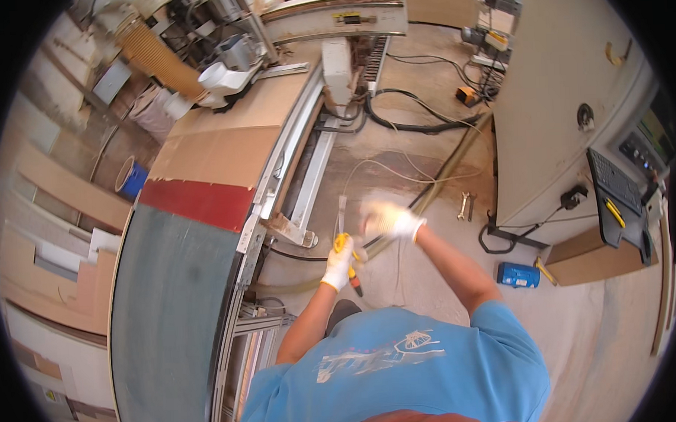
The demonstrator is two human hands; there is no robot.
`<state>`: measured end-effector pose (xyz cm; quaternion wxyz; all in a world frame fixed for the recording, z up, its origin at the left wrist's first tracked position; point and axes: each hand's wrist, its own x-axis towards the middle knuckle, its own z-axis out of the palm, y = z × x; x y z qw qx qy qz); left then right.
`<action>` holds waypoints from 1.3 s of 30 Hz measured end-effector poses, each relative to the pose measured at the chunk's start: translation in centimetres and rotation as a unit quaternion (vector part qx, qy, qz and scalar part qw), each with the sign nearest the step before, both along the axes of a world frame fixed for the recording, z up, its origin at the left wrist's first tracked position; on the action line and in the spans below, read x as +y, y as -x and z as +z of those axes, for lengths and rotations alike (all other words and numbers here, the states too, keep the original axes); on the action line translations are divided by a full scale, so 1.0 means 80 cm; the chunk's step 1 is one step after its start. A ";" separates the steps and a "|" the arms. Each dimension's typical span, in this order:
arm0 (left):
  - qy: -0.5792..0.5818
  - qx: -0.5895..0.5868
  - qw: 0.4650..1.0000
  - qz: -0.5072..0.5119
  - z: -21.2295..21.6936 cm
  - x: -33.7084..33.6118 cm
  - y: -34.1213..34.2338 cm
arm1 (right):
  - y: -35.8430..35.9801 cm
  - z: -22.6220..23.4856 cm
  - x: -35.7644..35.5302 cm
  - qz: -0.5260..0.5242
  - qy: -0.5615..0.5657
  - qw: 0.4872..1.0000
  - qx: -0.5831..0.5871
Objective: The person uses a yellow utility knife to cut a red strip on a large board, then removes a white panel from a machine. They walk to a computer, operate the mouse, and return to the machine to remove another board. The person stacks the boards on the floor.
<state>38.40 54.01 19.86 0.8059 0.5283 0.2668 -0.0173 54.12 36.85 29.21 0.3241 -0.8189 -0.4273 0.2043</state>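
Note:
My left hand, in a white glove with yellow on it, is closed around a yellow-handled tool. The tool's orange-and-black end sticks out below the hand; its exact kind is unclear. Beyond my fingers a pale narrow piece points up, and I cannot tell whether it belongs to the tool. My right hand, also gloved, hovers just to the right, over the floor. Motion smears its fingers, so whether it holds anything does not show. A thin light cable loops across the floor beyond my hands.
A long machine bed with a grey surface and a red strip runs along my left, under a gantry. Wrenches and a blue box lie on the floor at right, beside a grey cabinet with a keyboard. Hoses cross the floor.

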 end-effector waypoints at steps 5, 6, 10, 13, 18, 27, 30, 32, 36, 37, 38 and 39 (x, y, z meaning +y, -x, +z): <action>-0.180 0.039 0.974 -0.136 0.039 -0.018 0.076 | -0.193 0.077 -0.002 -0.172 -0.263 0.893 0.323; -0.187 0.045 0.973 -0.128 0.053 -0.022 0.083 | -0.216 0.080 -0.005 -0.151 -0.242 0.890 0.357; -0.292 -0.026 0.923 -0.250 0.129 -0.031 0.125 | -0.259 0.048 0.010 -0.125 0.161 0.979 -0.022; -0.417 -0.145 0.825 -0.353 0.185 -0.015 0.152 | -0.243 -0.007 0.036 -0.066 0.360 0.869 -0.333; -0.485 0.105 0.855 -0.152 0.206 0.047 0.157 | -0.185 -0.047 0.108 0.015 0.314 0.889 -0.333; -0.301 0.125 0.944 -0.059 0.138 0.097 0.142 | -0.102 0.001 0.210 0.070 -0.357 0.699 0.615; -0.267 0.147 0.950 -0.060 0.113 0.115 0.130 | -0.094 -0.032 0.216 0.003 -0.326 0.748 0.578; -0.264 0.174 0.947 -0.046 0.093 0.146 0.130 | -0.098 -0.065 0.207 -0.117 -0.283 0.827 0.471; -0.182 0.172 0.947 0.200 0.050 0.271 0.120 | -0.089 -0.161 0.159 -0.100 -0.024 0.981 -0.164; -0.095 0.139 0.948 0.269 0.040 0.313 0.116 | -0.068 -0.190 0.122 -0.104 -0.054 0.988 -0.098; -0.040 0.109 0.933 0.341 0.030 0.351 0.106 | -0.047 -0.216 0.097 -0.052 0.039 0.987 -0.148; -0.030 0.125 0.918 0.376 0.021 0.388 0.095 | -0.021 -0.238 0.062 -0.008 0.150 0.986 -0.075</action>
